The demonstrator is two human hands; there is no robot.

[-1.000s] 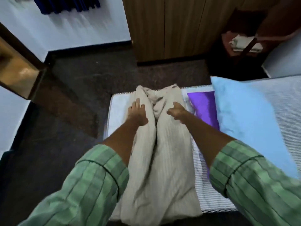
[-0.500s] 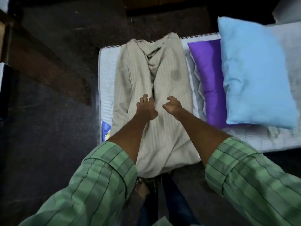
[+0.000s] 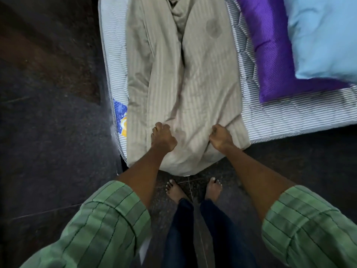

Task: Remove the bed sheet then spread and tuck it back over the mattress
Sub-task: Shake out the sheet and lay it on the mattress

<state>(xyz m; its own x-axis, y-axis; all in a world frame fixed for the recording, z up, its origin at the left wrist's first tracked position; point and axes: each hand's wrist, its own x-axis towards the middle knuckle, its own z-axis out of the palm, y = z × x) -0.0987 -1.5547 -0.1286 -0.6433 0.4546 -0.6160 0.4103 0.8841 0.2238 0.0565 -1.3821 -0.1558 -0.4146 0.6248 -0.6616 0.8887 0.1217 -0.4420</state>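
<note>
A beige striped bed sheet (image 3: 183,74) lies bunched in a long strip across the grey-striped mattress (image 3: 280,117), and its near end hangs over the mattress edge. My left hand (image 3: 164,137) grips a fold of the sheet near the left of that end. My right hand (image 3: 221,137) is fisted round the sheet about a forearm's length to the right. Both hands sit just at the mattress's near edge.
A purple pillow (image 3: 270,55) lies on the mattress right of the sheet, with a light blue pillow (image 3: 324,35) on top of it. My bare feet (image 3: 193,190) stand on the dark floor (image 3: 48,132) close to the bed. A blue label (image 3: 120,117) marks the mattress corner.
Both hands have slid back along the sheet from its far part to the near end and moved apart. The view has tilted down toward my feet.
</note>
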